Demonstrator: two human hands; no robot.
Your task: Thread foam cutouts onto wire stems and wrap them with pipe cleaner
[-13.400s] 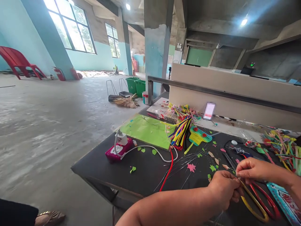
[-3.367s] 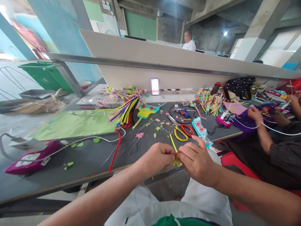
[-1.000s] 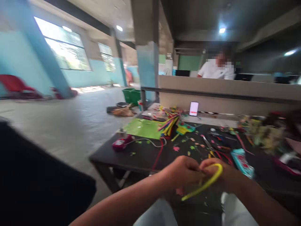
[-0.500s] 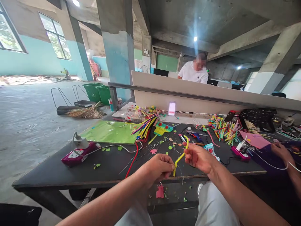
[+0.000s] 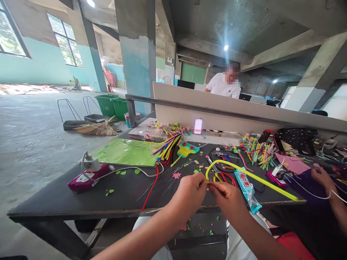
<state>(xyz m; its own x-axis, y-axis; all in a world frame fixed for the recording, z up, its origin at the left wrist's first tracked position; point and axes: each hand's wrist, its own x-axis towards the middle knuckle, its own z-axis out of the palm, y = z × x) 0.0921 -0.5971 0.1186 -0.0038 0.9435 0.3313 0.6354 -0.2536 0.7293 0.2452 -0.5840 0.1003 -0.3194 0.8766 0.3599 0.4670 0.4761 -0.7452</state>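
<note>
My left hand (image 5: pixel 192 190) and my right hand (image 5: pixel 227 198) meet above the table's front edge, thumbs and fingers pinched together on a yellow pipe cleaner (image 5: pixel 252 174). From the fingers it arches up and over, and its long free end slopes down to the right past my right hand. The pinched part is mostly hidden by the fingertips. Just behind my hands lies a red-handled tool (image 5: pixel 230 177), partly covered. A light blue wrapper (image 5: pixel 245 186) is right of my right hand. Farther back rests a yellow and green pipe-cleaner shape (image 5: pixel 187 149) with red spots.
Bundled pipe cleaners (image 5: pixel 168 148) lie by a green sheet (image 5: pixel 127 151) at left; a mixed heap (image 5: pixel 258 150) is back right. Purple power strips (image 5: pixel 88 177) stand either side, cables trailing. A lit phone (image 5: pixel 198 126) leans behind. A neighbour's hand (image 5: pixel 322 177) is far right.
My hands have come together, and the yellow pipe cleaner between them now shows as a long arch reaching right. The red-handled tool and more of the blue wrapper have come into sight.
</note>
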